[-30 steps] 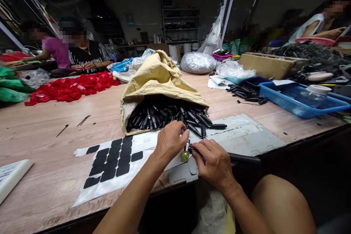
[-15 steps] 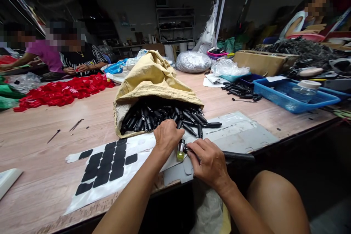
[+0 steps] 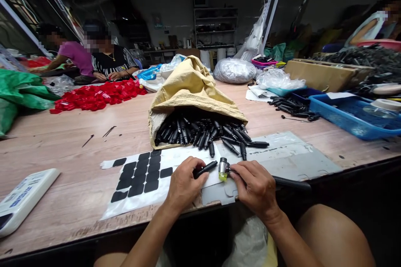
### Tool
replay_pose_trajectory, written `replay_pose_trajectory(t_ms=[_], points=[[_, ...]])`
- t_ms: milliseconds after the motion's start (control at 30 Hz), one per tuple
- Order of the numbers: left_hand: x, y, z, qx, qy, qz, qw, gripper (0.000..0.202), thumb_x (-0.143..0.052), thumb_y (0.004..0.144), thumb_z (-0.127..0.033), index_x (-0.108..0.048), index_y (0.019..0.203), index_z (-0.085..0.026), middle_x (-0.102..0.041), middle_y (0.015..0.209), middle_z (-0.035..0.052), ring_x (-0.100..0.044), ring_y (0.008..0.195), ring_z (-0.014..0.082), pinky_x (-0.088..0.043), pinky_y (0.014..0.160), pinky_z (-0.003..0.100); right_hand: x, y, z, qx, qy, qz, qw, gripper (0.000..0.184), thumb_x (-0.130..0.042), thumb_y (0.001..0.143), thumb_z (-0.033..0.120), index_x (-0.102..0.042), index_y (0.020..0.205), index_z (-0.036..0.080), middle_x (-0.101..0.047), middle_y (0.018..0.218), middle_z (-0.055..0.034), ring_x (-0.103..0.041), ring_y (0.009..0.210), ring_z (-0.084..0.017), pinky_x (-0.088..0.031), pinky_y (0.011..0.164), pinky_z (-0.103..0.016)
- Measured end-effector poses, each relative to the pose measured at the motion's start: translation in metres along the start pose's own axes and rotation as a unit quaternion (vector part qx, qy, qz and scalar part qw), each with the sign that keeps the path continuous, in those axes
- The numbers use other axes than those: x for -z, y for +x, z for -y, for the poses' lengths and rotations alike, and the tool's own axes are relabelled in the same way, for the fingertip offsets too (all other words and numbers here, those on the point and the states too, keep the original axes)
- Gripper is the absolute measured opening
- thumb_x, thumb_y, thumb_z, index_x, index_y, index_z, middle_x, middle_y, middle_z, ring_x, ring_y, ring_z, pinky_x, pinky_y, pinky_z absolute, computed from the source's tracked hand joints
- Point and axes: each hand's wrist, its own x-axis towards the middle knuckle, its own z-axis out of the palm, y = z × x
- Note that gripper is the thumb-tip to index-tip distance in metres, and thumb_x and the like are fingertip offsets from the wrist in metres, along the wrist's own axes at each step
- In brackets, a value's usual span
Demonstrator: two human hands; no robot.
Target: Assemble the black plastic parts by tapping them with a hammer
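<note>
My left hand (image 3: 184, 183) is closed round a short black rod-shaped part (image 3: 205, 168) that points right, near the table's front edge. My right hand (image 3: 255, 185) grips the black handle of a small mallet (image 3: 223, 168) with a silver and yellow-green head, held just right of that part. Both hands rest over a grey card sheet (image 3: 282, 156). Behind them a yellow sack (image 3: 191, 87) lies on its side, spilling several like black parts (image 3: 206, 133). Left of my hands lies a white sheet of black adhesive pads (image 3: 142, 175).
A white device (image 3: 23, 198) lies at the front left. Red parts (image 3: 97, 94) and green bags (image 3: 21, 91) sit at the left, where two people work. Blue trays (image 3: 351, 114), more black parts (image 3: 291, 106), a cardboard box (image 3: 322, 73) and another person are at the right.
My left hand drew back from the sack's mouth with one black part in it. The mallet head tipped from upright toward the left. The camera view shifted.
</note>
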Motion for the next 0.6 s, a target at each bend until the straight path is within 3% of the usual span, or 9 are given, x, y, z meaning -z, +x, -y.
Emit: replay_pose_trajectory(t_ms=[167, 400, 600], points=[[0.000, -0.001, -0.001, -0.034, -0.027, 0.015, 0.999, 0.013, -0.066, 0.078, -0.017, -0.067, 0.091, -0.021, -0.062, 0.087, -0.0002, -0.057, 0.078, 0.0166, -0.044, 0.072, 0.028, 0.001, -0.001, -0.005, 0.014, 0.004, -0.040, 0.999, 0.022, -0.063, 0.089, 0.014, -0.069, 0.109, 0.021, -0.072, 0.099, -0.0060, -0.064, 0.092, -0.022, -0.053, 0.084, -0.038], [0.003, 0.001, -0.001, -0.031, -0.035, 0.029, 0.998, 0.015, -0.066, 0.076, -0.016, -0.066, 0.089, -0.021, -0.062, 0.086, -0.0004, -0.056, 0.077, 0.0170, -0.043, 0.073, 0.029, 0.017, 0.020, 0.006, -0.075, 0.088, -0.041, 0.992, 0.025, -0.059, 0.094, 0.020, -0.068, 0.116, 0.025, -0.073, 0.105, -0.0053, -0.069, 0.097, -0.021, -0.056, 0.089, -0.037], [0.001, 0.001, 0.000, -0.043, -0.029, 0.024, 0.998, 0.016, -0.066, 0.075, -0.015, -0.066, 0.089, -0.022, -0.062, 0.085, -0.0007, -0.056, 0.077, 0.0169, -0.043, 0.073, 0.028, 0.013, 0.021, 0.022, -0.091, 0.119, 0.021, 0.988, 0.021, -0.055, 0.096, 0.021, -0.069, 0.111, 0.023, -0.074, 0.102, -0.0064, -0.070, 0.095, -0.021, -0.057, 0.086, -0.034]])
